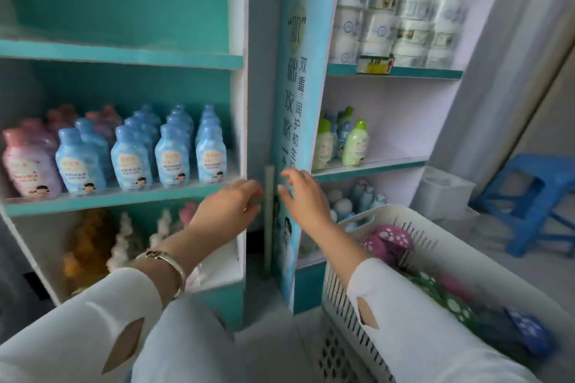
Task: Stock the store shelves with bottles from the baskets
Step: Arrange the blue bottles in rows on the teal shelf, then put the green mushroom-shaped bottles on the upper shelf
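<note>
Blue bottles (174,158) stand in rows on the middle teal shelf (118,196) of the left unit, with pink bottles (29,162) at their left. Green-capped bottles (354,143) stand on a shelf of the right unit. My left hand (231,207) hovers at the right end of the teal shelf, fingers relaxed and holding nothing. My right hand (303,196) is raised in front of the printed blue side panel (292,102), fingers loosely spread and empty. A white basket (401,221) with patterned items sits at lower right under my right forearm.
White jars (398,22) are stacked on the upper right shelf. Fluffy items (93,242) fill the lower left shelf, and round blue-white bottles (357,199) the lower right one. A blue plastic stool (535,196) and a white bin (445,193) stand at right.
</note>
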